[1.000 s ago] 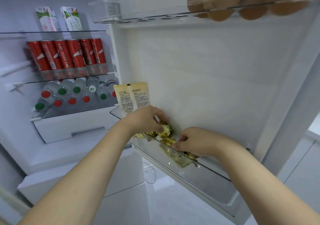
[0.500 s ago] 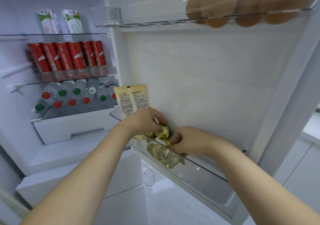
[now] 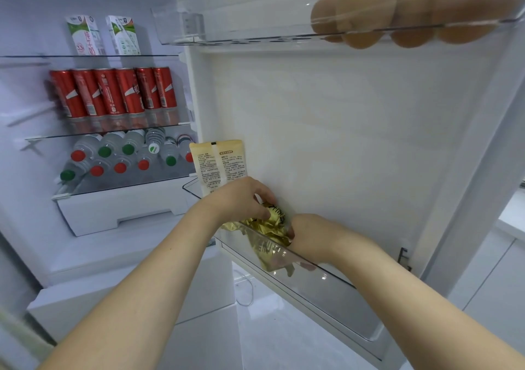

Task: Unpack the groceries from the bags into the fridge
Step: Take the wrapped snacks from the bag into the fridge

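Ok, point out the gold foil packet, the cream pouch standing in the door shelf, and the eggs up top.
gold foil packet (image 3: 265, 229): head view, on the crumpled foil between the two hands.
cream pouch (image 3: 217, 162): head view, on its printed back panel.
eggs (image 3: 366, 8): head view, on the front egg behind the clear tray wall.

Two bare forearms in view, both uncovered from the frame edge to the wrist — no sleeve, cuff or glove visible. Left hand (image 3: 241, 199) and right hand (image 3: 311, 234) carry no visible ring, watch or band — fingernails too small to assess.
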The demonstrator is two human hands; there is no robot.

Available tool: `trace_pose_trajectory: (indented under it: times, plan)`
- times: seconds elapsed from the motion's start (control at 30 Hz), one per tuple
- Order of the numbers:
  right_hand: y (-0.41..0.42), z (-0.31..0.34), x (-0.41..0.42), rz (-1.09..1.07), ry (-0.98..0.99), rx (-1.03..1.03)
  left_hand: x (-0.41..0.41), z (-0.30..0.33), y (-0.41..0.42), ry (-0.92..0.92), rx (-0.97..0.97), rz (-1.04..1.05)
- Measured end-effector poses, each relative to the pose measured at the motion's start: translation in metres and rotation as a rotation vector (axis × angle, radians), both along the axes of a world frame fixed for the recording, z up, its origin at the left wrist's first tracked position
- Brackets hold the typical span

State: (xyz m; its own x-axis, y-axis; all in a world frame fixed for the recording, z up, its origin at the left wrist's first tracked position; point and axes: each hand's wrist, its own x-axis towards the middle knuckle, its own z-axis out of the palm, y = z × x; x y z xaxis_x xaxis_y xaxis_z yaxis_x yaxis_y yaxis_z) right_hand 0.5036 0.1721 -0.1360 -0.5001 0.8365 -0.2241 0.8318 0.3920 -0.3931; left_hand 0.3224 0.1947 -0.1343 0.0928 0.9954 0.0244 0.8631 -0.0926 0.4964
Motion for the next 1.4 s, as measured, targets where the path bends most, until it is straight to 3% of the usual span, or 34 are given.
trace_pose_trajectory:
  times: [0.1,0.37,0.67,0.83,1.0,1.4]
  plan:
    - [0.005,-0.003,0.003,-0.031,0.053,-0.064,0.000,-0.001,0.002,-0.003,0.002,0.012]
    - [0.003,0.019,0.017,-0.050,-0.024,0.060,-0.001,0.007,-0.003,-0.042,-0.007,0.005]
    - [-0.009,0.042,0.000,0.009,0.000,0.209,-0.008,0.023,-0.025,0.131,0.290,0.071]
    - [-0.018,0.044,-0.028,0.047,-0.123,0.362,-0.039,0.031,-0.050,0.259,0.365,0.158]
    - [-0.030,0.043,-0.073,0.095,-0.068,0.371,-0.086,0.028,-0.077,0.317,0.396,0.226]
    - [-0.072,0.048,-0.196,0.346,-0.096,0.378,-0.195,0.021,-0.169,0.411,0.267,0.455]
